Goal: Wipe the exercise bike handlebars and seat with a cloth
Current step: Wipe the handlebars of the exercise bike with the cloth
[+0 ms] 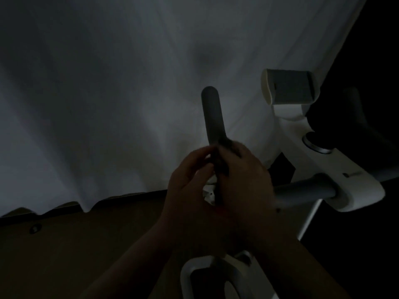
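Note:
The scene is dim. The exercise bike's grey left handlebar (212, 114) rises upright at the centre. Both my hands are wrapped around its lower part. My left hand (190, 186) curls round it from the left, and my right hand (244, 182) grips it from the right. A white cloth (209, 188) shows between my palms, bunched against the bar. The horizontal grey bar (306, 188) runs right into the white bike frame (336, 169). The seat is not in view.
A white curtain (108, 93) hangs behind the bike down to a brown floor (64, 244). A phone holder (289, 87) and a round knob (317, 145) sit on the frame at right. A white loop-shaped part (190, 275) lies below my wrists.

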Action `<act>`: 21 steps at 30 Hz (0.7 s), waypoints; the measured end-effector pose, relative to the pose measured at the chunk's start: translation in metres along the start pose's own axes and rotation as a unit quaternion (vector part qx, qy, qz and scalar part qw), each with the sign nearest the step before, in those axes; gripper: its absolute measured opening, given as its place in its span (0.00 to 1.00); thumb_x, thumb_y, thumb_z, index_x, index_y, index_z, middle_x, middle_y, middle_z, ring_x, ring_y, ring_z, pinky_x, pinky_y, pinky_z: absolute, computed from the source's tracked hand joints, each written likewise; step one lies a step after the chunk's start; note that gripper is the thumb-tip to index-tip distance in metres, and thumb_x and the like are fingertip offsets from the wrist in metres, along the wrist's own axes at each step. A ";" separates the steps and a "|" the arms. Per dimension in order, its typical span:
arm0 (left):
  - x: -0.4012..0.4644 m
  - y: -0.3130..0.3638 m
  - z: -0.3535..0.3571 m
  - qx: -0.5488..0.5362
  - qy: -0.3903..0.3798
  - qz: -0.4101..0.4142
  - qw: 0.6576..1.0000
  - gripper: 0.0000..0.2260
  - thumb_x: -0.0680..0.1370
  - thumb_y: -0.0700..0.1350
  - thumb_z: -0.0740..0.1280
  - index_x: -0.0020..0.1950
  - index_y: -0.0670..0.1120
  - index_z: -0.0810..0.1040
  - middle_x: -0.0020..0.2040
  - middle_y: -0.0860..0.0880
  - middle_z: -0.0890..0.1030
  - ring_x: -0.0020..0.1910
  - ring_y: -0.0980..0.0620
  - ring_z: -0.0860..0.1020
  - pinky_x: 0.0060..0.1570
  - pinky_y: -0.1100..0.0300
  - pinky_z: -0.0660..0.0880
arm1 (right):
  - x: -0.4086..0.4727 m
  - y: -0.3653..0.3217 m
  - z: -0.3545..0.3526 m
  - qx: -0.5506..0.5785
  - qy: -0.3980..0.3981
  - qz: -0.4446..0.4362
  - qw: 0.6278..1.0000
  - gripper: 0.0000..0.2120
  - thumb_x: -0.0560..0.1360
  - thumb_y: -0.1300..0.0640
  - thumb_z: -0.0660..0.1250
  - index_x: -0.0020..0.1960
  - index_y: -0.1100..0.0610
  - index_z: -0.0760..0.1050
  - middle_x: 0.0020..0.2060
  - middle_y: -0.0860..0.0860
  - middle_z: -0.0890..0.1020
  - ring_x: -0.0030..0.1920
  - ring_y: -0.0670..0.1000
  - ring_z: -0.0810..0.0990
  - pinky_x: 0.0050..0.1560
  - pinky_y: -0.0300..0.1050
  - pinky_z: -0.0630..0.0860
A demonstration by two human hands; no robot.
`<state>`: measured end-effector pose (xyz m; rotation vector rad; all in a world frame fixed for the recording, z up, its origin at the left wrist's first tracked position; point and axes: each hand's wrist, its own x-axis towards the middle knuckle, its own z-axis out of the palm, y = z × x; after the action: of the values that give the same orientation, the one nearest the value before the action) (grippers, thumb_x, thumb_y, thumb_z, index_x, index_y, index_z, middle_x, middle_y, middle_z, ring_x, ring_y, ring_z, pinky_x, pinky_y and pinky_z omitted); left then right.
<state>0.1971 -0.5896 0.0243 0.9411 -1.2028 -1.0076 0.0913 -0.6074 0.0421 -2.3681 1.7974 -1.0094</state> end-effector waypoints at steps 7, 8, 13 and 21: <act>0.001 -0.003 -0.012 0.040 -0.073 -0.029 0.996 0.14 0.80 0.44 0.61 0.65 0.46 0.72 0.60 0.55 0.77 0.58 0.61 0.77 0.52 0.70 0.74 | -0.019 0.005 -0.033 -0.012 -0.108 0.066 0.992 0.14 0.79 0.51 0.60 0.65 0.47 0.71 0.58 0.45 0.75 0.48 0.41 0.70 0.43 0.27 0.64; 0.000 -0.002 -0.015 0.079 -0.102 -0.021 0.991 0.22 0.75 0.52 0.64 0.67 0.45 0.71 0.63 0.54 0.75 0.60 0.61 0.75 0.56 0.68 0.73 | -0.026 0.008 -0.042 -0.021 -0.120 0.075 0.990 0.14 0.79 0.49 0.60 0.64 0.46 0.72 0.56 0.45 0.75 0.46 0.40 0.69 0.41 0.26 0.62; -0.007 0.004 -0.007 0.160 -0.145 -0.023 0.976 0.17 0.79 0.43 0.63 0.68 0.46 0.67 0.64 0.54 0.71 0.58 0.71 0.72 0.55 0.78 0.66 | 0.010 0.012 -0.024 -0.002 -0.109 0.118 0.987 0.17 0.80 0.43 0.55 0.64 0.45 0.71 0.50 0.42 0.78 0.45 0.42 0.76 0.49 0.40 0.74; 0.007 -0.011 -0.015 0.242 -0.136 0.129 0.952 0.13 0.79 0.46 0.59 0.63 0.53 0.73 0.63 0.61 0.70 0.63 0.74 0.65 0.60 0.79 0.61 | -0.041 0.036 -0.055 -0.039 0.111 0.154 0.981 0.12 0.76 0.51 0.64 0.57 0.53 0.79 0.48 0.53 0.82 0.49 0.56 0.77 0.56 0.60 0.73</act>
<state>0.2118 -0.5990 0.0139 1.0038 -1.8080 -0.6517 0.0277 -0.5642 0.0527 -1.9913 2.2301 -1.2165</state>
